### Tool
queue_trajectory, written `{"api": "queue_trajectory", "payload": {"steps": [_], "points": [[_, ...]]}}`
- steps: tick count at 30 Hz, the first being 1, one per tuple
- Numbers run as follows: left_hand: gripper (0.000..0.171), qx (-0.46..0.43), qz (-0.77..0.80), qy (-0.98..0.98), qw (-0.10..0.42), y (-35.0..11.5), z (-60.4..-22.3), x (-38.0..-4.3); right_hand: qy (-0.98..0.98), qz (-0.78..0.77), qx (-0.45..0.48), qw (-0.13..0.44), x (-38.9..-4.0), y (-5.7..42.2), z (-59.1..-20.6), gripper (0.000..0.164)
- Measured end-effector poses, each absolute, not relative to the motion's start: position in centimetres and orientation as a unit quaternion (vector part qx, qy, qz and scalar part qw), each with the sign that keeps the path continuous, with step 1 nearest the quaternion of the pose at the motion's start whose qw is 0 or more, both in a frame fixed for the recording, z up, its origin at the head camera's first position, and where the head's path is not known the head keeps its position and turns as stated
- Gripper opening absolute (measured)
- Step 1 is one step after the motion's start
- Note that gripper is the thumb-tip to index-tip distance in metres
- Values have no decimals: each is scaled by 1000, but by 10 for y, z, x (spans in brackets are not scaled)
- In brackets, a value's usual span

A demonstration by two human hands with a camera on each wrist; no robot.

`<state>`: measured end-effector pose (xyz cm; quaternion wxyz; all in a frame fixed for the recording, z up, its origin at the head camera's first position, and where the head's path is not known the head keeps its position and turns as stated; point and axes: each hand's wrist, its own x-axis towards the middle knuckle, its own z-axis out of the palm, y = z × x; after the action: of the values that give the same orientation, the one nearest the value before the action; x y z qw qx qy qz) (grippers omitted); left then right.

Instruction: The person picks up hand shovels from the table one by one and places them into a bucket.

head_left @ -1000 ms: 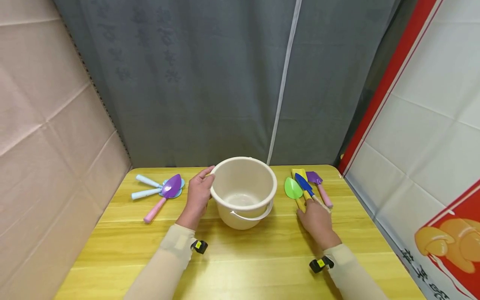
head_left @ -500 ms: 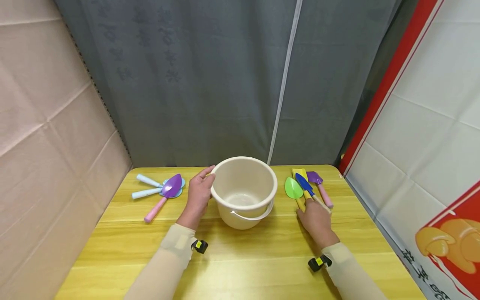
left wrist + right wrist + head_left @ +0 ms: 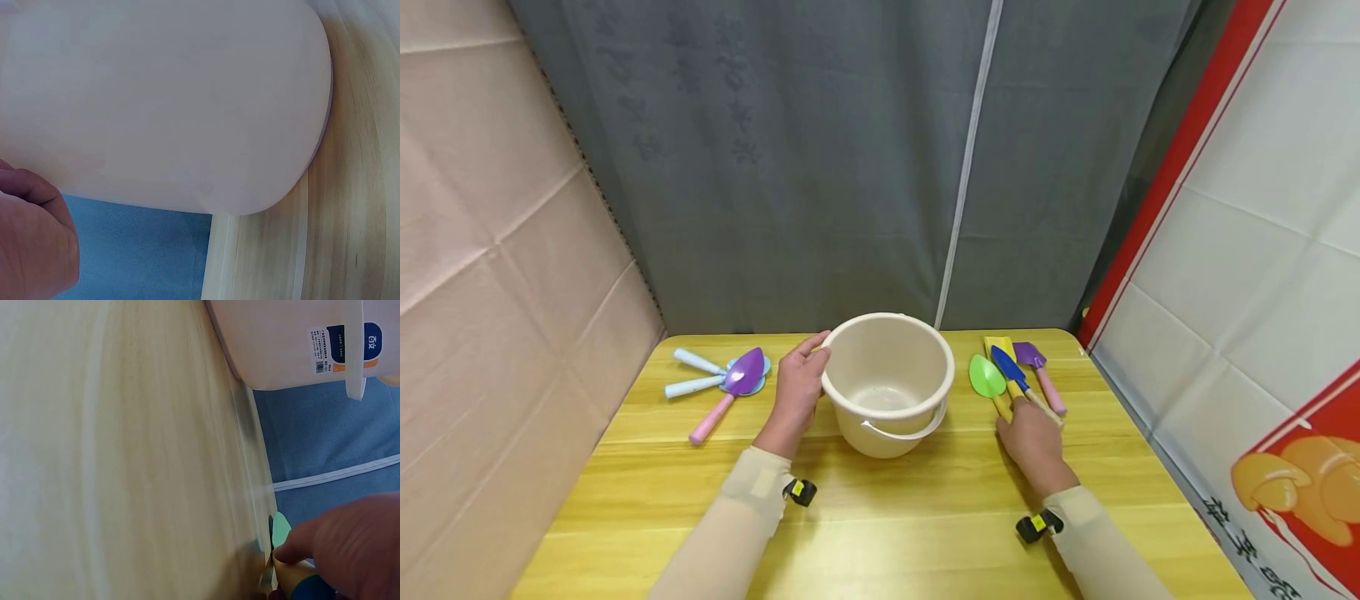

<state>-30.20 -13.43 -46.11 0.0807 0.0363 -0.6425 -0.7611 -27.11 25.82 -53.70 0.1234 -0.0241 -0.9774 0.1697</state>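
Observation:
In the head view my left hand (image 3: 797,383) holds the rim of an off-white plastic bucket (image 3: 883,429), thumb at the near side. The bucket stands upright on the table, its handle hanging at the front. My right hand (image 3: 1033,442) grips the yellow handle of a blue toy trowel (image 3: 1007,364). Its blade lies over a yellow tool (image 3: 997,342). Close to the thumb is a green trowel (image 3: 987,377) with a yellow handle. A small purple shovel (image 3: 1028,355) with a pink handle lies on the right, beside a pale handle (image 3: 1043,406).
On the left, a purple trowel (image 3: 745,372) with a pink handle lies across two light-blue-handled tools (image 3: 692,387). The wooden table (image 3: 880,533) ends against a grey curtain (image 3: 805,183). Cloth walls (image 3: 512,317) rise along both sides.

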Motion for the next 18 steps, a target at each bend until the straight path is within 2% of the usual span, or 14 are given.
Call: {"api": "queue_trajectory", "payload": {"steps": [12, 18], "points": [[37, 42, -761, -642, 83, -133, -459, -301, -970, 205, -50, 121, -272, 257, -537, 39], [37, 44, -763, -639, 85, -133, -460, -302, -965, 221, -55, 132, -275, 257, -536, 38]]}}
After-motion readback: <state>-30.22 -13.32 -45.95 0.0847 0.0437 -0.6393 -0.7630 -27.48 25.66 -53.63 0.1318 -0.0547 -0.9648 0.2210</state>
